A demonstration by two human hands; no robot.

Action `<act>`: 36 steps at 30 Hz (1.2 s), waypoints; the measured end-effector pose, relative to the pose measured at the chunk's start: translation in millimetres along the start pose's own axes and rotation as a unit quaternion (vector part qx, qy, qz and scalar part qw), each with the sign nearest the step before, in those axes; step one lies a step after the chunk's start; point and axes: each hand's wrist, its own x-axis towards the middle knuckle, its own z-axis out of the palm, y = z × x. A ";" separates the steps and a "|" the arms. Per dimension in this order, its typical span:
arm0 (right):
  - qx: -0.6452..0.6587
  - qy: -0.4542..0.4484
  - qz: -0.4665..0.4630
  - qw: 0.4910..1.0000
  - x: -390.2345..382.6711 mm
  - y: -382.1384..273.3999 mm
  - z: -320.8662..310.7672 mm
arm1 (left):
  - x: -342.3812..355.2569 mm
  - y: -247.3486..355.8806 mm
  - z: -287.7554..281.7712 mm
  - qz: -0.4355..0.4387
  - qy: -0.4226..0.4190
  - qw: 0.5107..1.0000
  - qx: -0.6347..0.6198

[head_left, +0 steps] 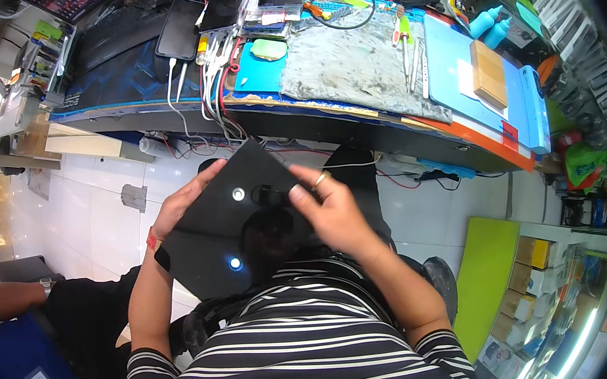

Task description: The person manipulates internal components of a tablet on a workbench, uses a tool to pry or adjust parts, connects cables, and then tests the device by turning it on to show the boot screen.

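Note:
A large black glossy panel, which looks like a tablet [202, 227], is held tilted above my lap. Its dark surface mirrors bright round lights. Along its left edge runs my left hand [187, 195], fingers supporting it from the side. My right hand [331, 208], with a ring on one finger, grips the upper right edge, thumb lying over the surface and the other fingers partly behind. The tablet's lower right part blends into dark clothing, so its outline is hard to follow there.
Beyond the tablet stands a workbench with a grey cloth [356, 53], a smartphone [179, 29] on a white cable, a green-handled screwdriver [405, 36], tweezers [426, 72] and a brown box [489, 74] on a blue mat. Cables hang off its front. Another person's arm [10, 300] rests at lower left.

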 end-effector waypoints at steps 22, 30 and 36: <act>0.244 0.178 -0.127 0.945 -51.4 -37.7 -62.6 | 142.8 -48.4 172.6 0.407 0.210 0.888 -0.046; 0.202 0.171 -0.165 0.950 -14.8 -49.5 -106.6 | 183.2 -79.3 193.7 0.396 0.190 0.892 -0.111; 0.191 0.111 -0.151 0.963 -5.7 -43.6 -156.3 | 195.2 -86.8 208.0 0.342 0.187 0.913 -0.123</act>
